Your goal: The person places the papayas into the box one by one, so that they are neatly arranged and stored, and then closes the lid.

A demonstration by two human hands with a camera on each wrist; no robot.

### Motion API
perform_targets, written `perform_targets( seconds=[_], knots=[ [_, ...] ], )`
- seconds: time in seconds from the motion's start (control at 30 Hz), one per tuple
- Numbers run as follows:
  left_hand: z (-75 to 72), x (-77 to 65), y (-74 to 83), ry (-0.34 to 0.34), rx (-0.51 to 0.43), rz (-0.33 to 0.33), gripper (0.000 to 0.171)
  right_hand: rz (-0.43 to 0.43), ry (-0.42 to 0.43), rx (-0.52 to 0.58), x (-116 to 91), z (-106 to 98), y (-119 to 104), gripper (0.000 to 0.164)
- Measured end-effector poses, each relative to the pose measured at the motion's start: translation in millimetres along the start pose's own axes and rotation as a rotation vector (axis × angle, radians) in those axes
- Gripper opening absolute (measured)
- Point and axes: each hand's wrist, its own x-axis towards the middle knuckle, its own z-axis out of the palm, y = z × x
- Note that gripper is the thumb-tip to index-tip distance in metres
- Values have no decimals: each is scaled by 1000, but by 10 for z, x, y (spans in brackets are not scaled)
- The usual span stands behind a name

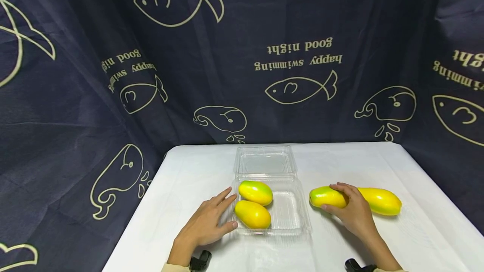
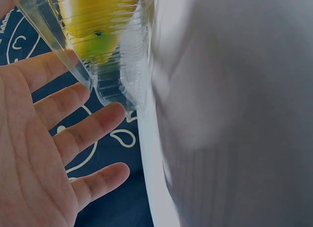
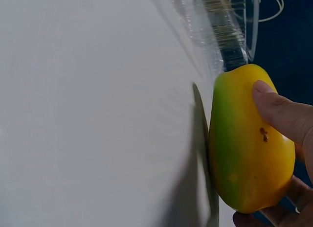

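A clear plastic clamshell box (image 1: 285, 209) stands on the white table with its lid folded back. Two yellow-green mangoes (image 1: 252, 214) lie side by side in its left part. My left hand (image 1: 206, 223) is at the box's left side, fingers spread and thumb near the front corner; in the left wrist view its fingertips (image 2: 110, 114) are right at the plastic rim. To the right of the box, my right hand (image 1: 353, 211) grips another mango (image 3: 244, 144), thumb on one side and fingers on the other. One more mango (image 1: 380, 201) lies just right of that hand, partly hidden by it.
The white table (image 1: 181, 171) reaches back to a dark blue curtain (image 1: 242, 62) printed with fish and whales. The box's transparent lid (image 1: 265, 160) lies toward the table's far edge. A black strap device (image 1: 201, 260) is on my left wrist.
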Motion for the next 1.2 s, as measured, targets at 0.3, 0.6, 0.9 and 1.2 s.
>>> perform_targets(
  seconds=[0.3,0.6,0.9,1.2],
  knots=[
    [18,4,-8,-1,10,9,73,-55,52,-19,-24,29,-5,68],
    [6,-4,-4,9,3,11,73,-31,97,-11,-10,24,-75,70],
    [1,-11,2,20,-9,11,73,-45,143,3,29,1,-205,68],
    [-10,-9,5,17,1,14,73,-45,141,57,70,-3,-439,69]
  ],
)
